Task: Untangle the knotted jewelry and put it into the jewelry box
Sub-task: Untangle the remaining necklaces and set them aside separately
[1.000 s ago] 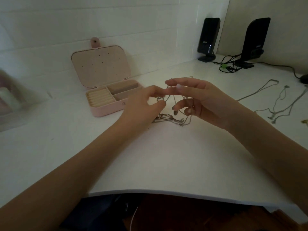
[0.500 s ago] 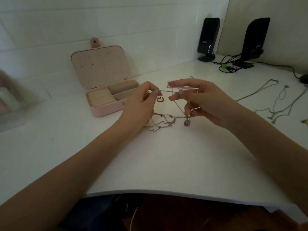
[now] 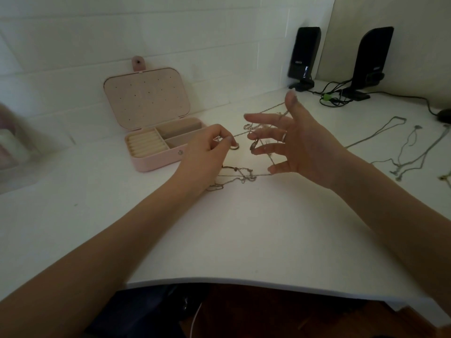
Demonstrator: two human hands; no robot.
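A tangle of thin silver chains (image 3: 240, 177) stretches between my hands above the white desk (image 3: 244, 235). My left hand (image 3: 207, 154) pinches one strand at its fingertips, close to a small ring (image 3: 234, 147). My right hand (image 3: 292, 142) is spread wide, fingers apart, with chain looped over the thumb and several fingers. A knotted clump hangs low, touching the desk. The pink jewelry box (image 3: 156, 128) stands open to the left of my hands, lid upright; the compartments I can see hold nothing.
Several loose chains (image 3: 402, 147) lie on the desk at the right. Two black speakers (image 3: 303, 57) with cables (image 3: 334, 96) stand at the back right corner. A white brick wall runs behind. The desk's front edge curves near me.
My right hand has opened from a pinch and spread its fingers, pulling the chains wider. The left hand has drawn slightly left, and the tangle has stretched out between them.
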